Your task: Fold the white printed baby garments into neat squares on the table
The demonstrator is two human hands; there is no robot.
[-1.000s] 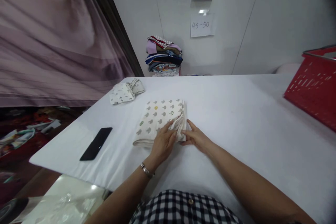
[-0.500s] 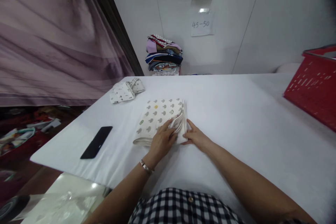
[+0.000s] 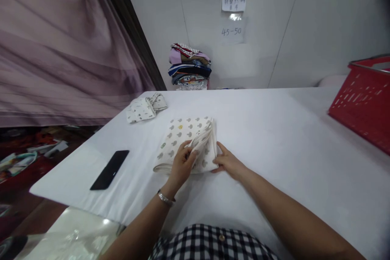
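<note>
A white cloth printed with grey tree-like shapes (image 3: 174, 138) lies folded in several layers on the white table, in front of my body. My left hand (image 3: 183, 163) is closed on the loose upper layers near the cloth's right side, lifting them and bending them leftward. My right hand (image 3: 228, 161) pinches the cloth's right edge close to its near corner, thumb on top. Part of the printed lower layer shows between the two hands. The fingertips beneath the edge are hidden.
A black phone (image 3: 110, 170) lies to the left. Behind it is a crumpled printed cloth (image 3: 141, 110). Folded clothes (image 3: 190, 69) are stacked at the wall. A red basket (image 3: 362, 101) stands on the right. A pink curtain (image 3: 61, 48) hangs at left.
My left hand has pulled the upper layers up and to the left, so more of the printed layer below shows. My right hand stays at the right edge. The view has tilted slightly upward.
</note>
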